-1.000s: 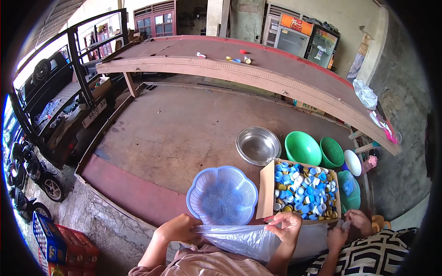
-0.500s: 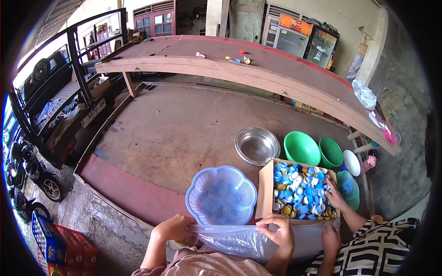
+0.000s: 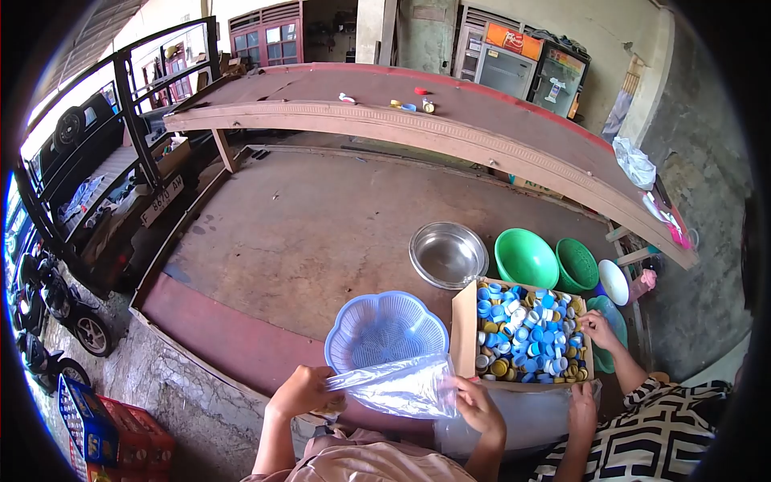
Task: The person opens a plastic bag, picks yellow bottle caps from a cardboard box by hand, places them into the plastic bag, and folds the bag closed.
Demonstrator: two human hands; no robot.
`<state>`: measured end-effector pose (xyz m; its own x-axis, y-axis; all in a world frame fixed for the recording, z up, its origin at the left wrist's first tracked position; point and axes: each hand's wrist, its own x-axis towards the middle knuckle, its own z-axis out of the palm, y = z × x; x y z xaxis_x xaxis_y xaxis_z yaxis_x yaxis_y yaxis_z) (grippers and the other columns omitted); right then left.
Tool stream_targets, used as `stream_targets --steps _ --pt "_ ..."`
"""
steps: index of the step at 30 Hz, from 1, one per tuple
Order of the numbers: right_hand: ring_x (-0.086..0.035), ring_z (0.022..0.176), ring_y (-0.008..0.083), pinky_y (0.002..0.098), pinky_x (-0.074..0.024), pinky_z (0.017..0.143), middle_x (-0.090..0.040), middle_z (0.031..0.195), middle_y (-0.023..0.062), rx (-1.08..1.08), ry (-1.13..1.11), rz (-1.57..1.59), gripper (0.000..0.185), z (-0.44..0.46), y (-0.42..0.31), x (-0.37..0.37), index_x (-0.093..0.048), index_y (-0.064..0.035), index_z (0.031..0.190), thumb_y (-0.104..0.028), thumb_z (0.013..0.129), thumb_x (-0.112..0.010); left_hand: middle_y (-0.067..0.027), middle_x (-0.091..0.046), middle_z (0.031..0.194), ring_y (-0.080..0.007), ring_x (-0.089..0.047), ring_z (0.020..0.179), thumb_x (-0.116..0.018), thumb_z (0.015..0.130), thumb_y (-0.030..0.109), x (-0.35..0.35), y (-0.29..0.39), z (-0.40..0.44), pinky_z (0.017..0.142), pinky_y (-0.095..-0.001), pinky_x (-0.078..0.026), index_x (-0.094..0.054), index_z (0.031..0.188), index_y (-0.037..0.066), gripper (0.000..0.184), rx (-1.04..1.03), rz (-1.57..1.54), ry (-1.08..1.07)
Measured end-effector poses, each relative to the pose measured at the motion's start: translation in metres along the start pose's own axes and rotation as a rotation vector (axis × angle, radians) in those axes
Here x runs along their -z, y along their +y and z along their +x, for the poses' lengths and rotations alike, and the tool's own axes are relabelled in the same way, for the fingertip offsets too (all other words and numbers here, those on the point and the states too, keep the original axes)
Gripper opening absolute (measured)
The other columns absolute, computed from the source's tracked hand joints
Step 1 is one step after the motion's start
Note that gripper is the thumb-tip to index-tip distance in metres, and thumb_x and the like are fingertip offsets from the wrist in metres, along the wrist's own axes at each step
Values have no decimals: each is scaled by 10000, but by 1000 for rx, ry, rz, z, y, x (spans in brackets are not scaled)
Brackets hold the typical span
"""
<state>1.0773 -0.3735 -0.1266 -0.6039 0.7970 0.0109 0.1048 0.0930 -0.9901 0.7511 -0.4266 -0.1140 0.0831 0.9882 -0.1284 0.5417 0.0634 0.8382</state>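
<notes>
Head view: plastic point(image 3: 401, 390) overlaps basket point(image 3: 387, 321) on stained platform point(image 3: 289, 233), fridge point(image 3: 567, 80) beyond.

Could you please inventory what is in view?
Bag: 1, clear, lower centre
Basket: 1, pale blue, behind bag
Box: 1, brown, right of basket
Caps: many, blue, white, yellow, in box
More plastic: count unclear, clear, before box
Metal bowl: 1, silver, behind box
Bowls: 2, green, right of metal bowl
Dish: 1, white, right of bowls
Table: 1, brown, centre
Shelf: 1, brown, beyond table
Fridges: 2, grey and black, back
Truck: 1, dark, upper left
Motorbikes: several, dark, left
Crates: several, blue and red, lower left
Other person's hands: 2, bare, at box and plastic
Left hand: 1, bare, grip on bag
Right hand: 1, bare, at bag's right end
</notes>
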Motion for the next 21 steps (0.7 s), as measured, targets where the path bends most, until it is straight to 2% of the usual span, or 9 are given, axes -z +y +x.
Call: stream_targets --steps 3,6,9,12,16,17,21 --pt "-605 818 154 263 -489 701 -562 1020 118 -36 77 103 376 0 5 -13 -436 11 1202 18 832 -500 -152 -623 651 -182 -634 588 -669 681 89 0 5 0 531 -282 -477 -607 854 -23 216 9 -34 20" --pt "-607 750 137 244 -497 649 -571 932 97 -88 137 112 374 -2 -16 -13 -460 21 1175 42 808 -530 -166 -621 662 -215 -636 591 -663 678 91 3 9 -1 541 -291 -481 -609 851 -25 216 28 -56 41" --pt "-613 757 179 261 -517 616 -559 898 104 -3 282 296 381 -5 -25 -11 -437 39 1175 -9 818 -563 -185 -615 681 -256 -633 605 -663 666 93 10 20 -1 551 -303 -483 -612 843 -27 220 -3 22 101" --pt "-618 762 195 277 -525 616 -559 893 115 -210 238 411 355 -8 -48 -17 -445 45 1146 -23 820 -569 -195 -606 688 -285 -626 622 -670 647 97 10 19 1 559 -314 -482 -616 838 -23 232 39 -6 135" --pt "-626 738 205 286 -529 637 -570 890 130 -53 233 306 254 -10 -40 -33 -482 54 1074 -3 832 -536 -191 -602 675 -286 -623 621 -679 634 104 8 10 2 560 -319 -483 -617 841 -11 244 -4 46 133" --pt "-626 729 196 278 -528 647 -591 862 125 -47 298 334 178 -9 -35 -32 -520 55 1000 17 826 -529 -188 -603 675 -289 -622 622 -679 633 102 9 13 0 565 -323 -485 -615 839 -8 242 -10 35 130" --pt "-627 701 171 265 -526 638 -603 791 115 22 441 266 95 -4 -30 -29 -545 61 898 46 804 -540 -161 -611 678 -287 -619 625 -690 620 90 3 6 -2 582 -339 -488 -610 831 6 241 -29 46 133"
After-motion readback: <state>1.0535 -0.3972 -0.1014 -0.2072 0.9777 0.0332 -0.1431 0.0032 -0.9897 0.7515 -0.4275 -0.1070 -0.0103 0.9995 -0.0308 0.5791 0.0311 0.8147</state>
